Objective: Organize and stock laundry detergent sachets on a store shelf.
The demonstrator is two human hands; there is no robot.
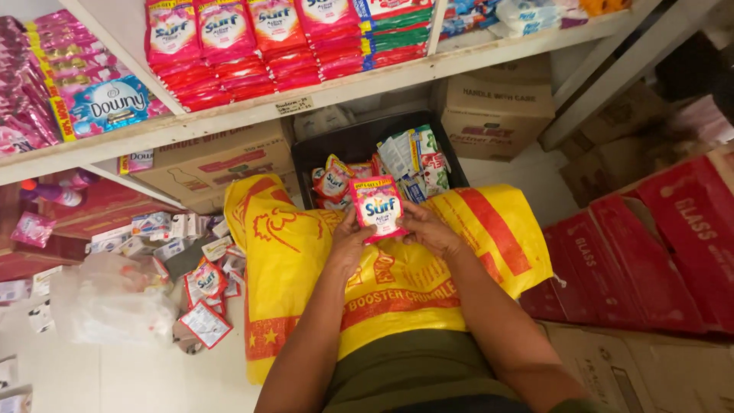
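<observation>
Both my hands hold a small pink and red detergent sachet (378,205) upright in front of me. My left hand (350,239) grips its left edge and my right hand (428,227) grips its right edge. Under my forearms lies a large yellow woven sack (294,260) with red print, draped over my lap. Just beyond the sachet sits a black crate (348,141) on the floor, holding more sachets, pink ones on the left and white and green ones (417,160) on the right.
A white shelf (229,115) above carries stacks of pink and red sachets and a blue packet. Cardboard boxes (497,107) stand under it. Red cartons (673,245) sit at my right. Loose sachets and a clear plastic bag (115,302) lie on the floor at left.
</observation>
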